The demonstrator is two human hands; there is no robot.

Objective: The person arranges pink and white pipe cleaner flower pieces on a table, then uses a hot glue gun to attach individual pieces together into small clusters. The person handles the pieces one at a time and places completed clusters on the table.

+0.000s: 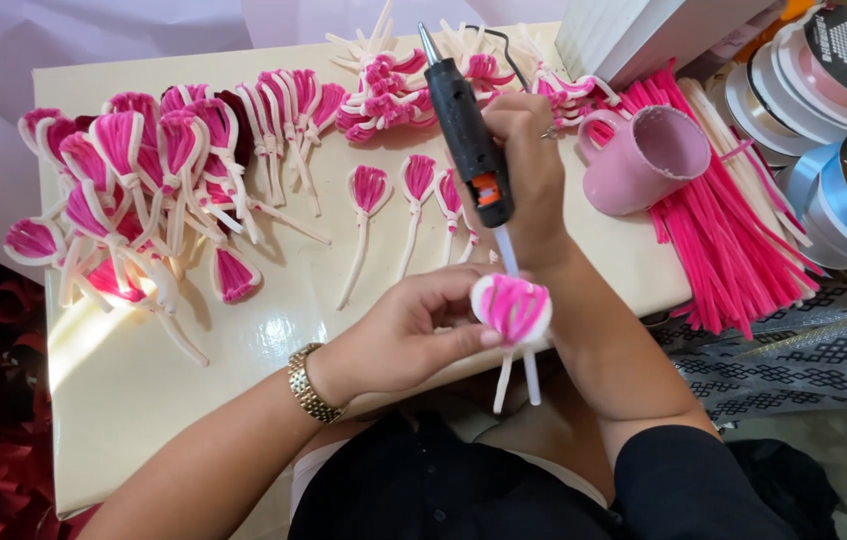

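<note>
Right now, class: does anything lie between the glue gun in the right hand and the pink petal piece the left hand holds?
Nothing visible does. The right hand holds the glue gun above the table, nozzle pointing away; the left hand pinches the petal piece just below, with open air between them.

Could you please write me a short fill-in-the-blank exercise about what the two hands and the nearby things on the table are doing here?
1. The right hand grips a black ____ with its nozzle pointing away from the person.
2. The left hand pinches a pink and white petal made of ____ cleaners.
3. The pink mug lies on its ____ on the table.
4. The gold watch sits on the ____ wrist.

Missing words: glue gun; pipe; side; left
</note>
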